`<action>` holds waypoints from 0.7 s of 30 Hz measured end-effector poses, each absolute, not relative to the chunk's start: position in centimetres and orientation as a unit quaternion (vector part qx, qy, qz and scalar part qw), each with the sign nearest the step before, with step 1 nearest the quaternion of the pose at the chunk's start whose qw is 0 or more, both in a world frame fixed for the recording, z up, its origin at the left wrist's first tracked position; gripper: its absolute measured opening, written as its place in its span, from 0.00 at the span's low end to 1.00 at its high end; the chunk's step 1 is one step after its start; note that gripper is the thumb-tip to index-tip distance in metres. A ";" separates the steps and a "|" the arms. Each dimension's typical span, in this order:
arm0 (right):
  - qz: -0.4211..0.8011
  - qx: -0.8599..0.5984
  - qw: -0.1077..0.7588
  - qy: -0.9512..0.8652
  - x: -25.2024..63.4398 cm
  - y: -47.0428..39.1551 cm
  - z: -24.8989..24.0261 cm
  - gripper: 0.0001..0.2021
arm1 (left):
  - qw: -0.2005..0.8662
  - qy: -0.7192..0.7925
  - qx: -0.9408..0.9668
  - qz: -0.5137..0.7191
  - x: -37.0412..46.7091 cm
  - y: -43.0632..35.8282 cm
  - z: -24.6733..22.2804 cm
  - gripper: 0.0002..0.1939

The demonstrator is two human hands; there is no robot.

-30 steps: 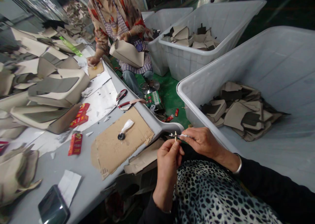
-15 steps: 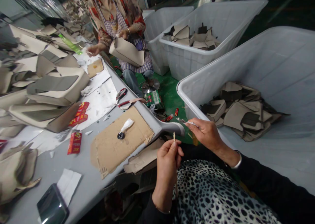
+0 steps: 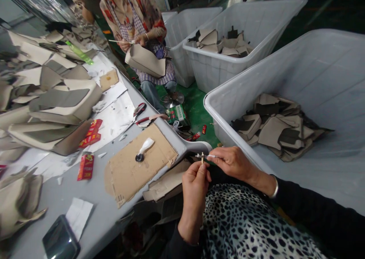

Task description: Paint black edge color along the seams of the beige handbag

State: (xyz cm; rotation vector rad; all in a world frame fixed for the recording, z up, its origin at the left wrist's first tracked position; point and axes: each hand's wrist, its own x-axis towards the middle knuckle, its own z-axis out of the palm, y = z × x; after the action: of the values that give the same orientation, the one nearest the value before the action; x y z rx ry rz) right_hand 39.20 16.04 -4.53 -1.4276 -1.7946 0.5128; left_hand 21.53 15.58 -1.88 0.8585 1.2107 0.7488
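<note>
My left hand [image 3: 195, 183], in front of my lap, pinches a thin pale stick [image 3: 202, 160] that stands upright. My right hand [image 3: 235, 160] grips a slim whitish-grey tool [image 3: 211, 156] whose narrow end crosses the stick's tip; its exact kind is too small to tell. They appear to touch. Left of my hands, a piece of cardboard [image 3: 131, 168] lies on the grey table [image 3: 105, 206]. On the cardboard rests a white tube-like piece [image 3: 147, 143] with a round black part [image 3: 139, 157].
Scissors [image 3: 139, 109], red packets [image 3: 85, 166] and a phone [image 3: 61, 238] lie on the table, with beige pieces [image 3: 62, 95] piled at left. A grey bin [image 3: 211, 99] stands at right. Across the corner, a person [image 3: 134, 31] holds a stick and a beige piece.
My right hand has moved left and slightly down, bringing the slim tool onto the stick's tip. My left hand has hardly moved. The other person's hand has come off the table toward the beige piece.
</note>
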 end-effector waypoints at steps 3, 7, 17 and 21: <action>0.180 -0.590 0.389 -0.685 39.5 16.0 -4.4 0.14 | 0.680 0.535 0.374 0.333 21.7 15.6 -1.8 0.18; 0.201 -0.549 0.409 -0.701 39.6 15.7 -4.5 0.12 | 0.691 0.535 0.348 0.341 21.8 15.7 -1.7 0.18; 0.253 -0.555 0.396 -0.687 39.7 15.9 -5.0 0.13 | 0.695 0.535 0.342 0.337 22.2 15.9 -1.6 0.19; 0.263 -0.594 0.381 -0.658 40.0 16.4 -5.1 0.15 | 0.713 0.519 0.343 0.323 22.2 15.7 -1.3 0.19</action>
State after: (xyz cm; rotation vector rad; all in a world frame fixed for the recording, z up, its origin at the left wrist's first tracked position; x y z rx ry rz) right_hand 39.99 16.42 -5.11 -1.5153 -1.6809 0.6720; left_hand 22.23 15.71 -1.28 0.7605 1.1510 0.7169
